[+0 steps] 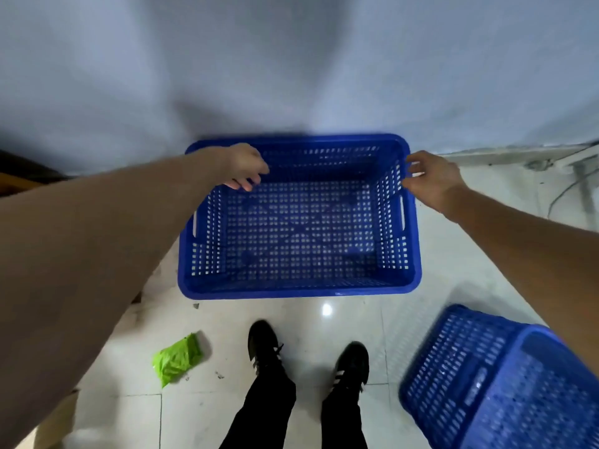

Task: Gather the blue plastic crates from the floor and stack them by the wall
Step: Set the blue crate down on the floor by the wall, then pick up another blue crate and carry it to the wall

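One crate (299,218) sits on the floor against the wall (291,59), both hands (244,166) (431,178) loosely open at its far corners, gripping nothing. It looks placed; next, the tipped crate (496,377) near the right foot needs lifting and nesting inside.

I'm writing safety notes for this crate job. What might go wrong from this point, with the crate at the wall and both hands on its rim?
1. The green plastic bag lies on glossy tile near the left shoe; stepping back could mean a slip.
2. The second blue crate sits tipped close behind the right shoe, a likely trip.
3. The left hand and right hand curl over the crate by the wall; fingers might get pinched.
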Available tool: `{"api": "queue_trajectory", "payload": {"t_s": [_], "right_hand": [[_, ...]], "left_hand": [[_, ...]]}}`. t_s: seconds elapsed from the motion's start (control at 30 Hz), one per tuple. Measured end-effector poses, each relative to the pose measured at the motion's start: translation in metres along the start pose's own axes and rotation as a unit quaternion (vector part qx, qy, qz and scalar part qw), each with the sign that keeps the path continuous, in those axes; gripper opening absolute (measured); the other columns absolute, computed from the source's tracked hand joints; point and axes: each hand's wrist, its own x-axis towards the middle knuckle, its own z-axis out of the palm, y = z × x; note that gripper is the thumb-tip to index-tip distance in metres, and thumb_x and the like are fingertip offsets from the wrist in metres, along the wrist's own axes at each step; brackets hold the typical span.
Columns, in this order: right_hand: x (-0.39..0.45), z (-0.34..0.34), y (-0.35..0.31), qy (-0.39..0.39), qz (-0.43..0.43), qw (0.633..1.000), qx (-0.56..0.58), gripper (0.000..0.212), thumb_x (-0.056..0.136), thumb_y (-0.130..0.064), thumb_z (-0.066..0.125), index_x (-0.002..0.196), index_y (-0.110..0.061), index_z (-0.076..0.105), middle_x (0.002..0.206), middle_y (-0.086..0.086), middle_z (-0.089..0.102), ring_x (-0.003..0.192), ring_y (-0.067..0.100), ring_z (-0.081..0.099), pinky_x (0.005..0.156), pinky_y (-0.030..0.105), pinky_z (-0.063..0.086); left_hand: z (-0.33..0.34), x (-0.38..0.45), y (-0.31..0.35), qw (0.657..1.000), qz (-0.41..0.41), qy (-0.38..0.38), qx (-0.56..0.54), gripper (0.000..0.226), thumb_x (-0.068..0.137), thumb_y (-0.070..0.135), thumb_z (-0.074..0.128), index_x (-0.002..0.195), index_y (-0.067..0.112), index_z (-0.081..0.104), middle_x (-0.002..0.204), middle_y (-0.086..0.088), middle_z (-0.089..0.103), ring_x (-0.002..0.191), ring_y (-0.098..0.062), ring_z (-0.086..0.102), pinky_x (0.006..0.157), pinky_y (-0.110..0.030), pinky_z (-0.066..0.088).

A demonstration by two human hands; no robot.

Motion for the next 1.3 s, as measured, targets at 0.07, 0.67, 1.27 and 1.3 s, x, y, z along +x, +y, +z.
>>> {"api": "queue_trajectory", "payload": {"t_s": [0.07, 0.67, 1.27, 1.3], "right_hand": [[-0.030, -0.036, -0.012, -0.021, -0.027, 0.999, -0.038, 0.047, 0.088, -0.016, 0.065, 0.135, -0.021, 0.063, 0.128, 0.003, 0.070, 0.113, 0.023, 0.066, 0.092, 0.027, 0.051], [-0.294, -0.294, 0.152, 0.096, 0.125, 0.986, -0.057, 0.044, 0.089, -0.018, 0.070, 0.132, -0.021, 0.064, 0.120, 0.006, 0.072, 0.101, 0.022, 0.064, 0.087, 0.024, 0.049], [-0.613, -0.266, 0.438, 0.075, 0.300, 0.950, -0.044, 0.038, 0.093, -0.021, 0.062, 0.131, -0.020, 0.066, 0.124, 0.007, 0.072, 0.114, 0.030, 0.064, 0.100, 0.030, 0.044], [-0.627, -0.260, 0.457, 0.071, 0.306, 0.948, -0.041, 0.039, 0.093, -0.021, 0.062, 0.131, -0.019, 0.066, 0.124, 0.007, 0.072, 0.115, 0.029, 0.064, 0.099, 0.030, 0.044]], "left_hand": [[-0.010, -0.043, 0.041, 0.999, 0.026, -0.007, 0.047, 0.041, 0.104, 0.028, 0.050, 0.140, 0.009, 0.054, 0.125, -0.008, 0.067, 0.114, -0.030, 0.068, 0.099, -0.041, 0.054], [0.097, -0.269, 0.335, 0.913, 0.270, -0.013, 0.307, 0.034, 0.103, 0.022, 0.051, 0.131, 0.005, 0.062, 0.126, -0.013, 0.072, 0.113, -0.033, 0.071, 0.100, -0.044, 0.055], [0.425, -0.352, 0.354, 0.853, 0.275, -0.117, 0.428, 0.031, 0.103, 0.009, 0.050, 0.130, -0.002, 0.062, 0.100, -0.018, 0.070, 0.076, -0.029, 0.060, 0.059, -0.026, 0.036], [0.452, -0.350, 0.351, 0.850, 0.275, -0.125, 0.431, 0.030, 0.103, 0.009, 0.051, 0.128, 0.000, 0.063, 0.101, -0.017, 0.071, 0.074, -0.029, 0.060, 0.060, -0.026, 0.037]]}}
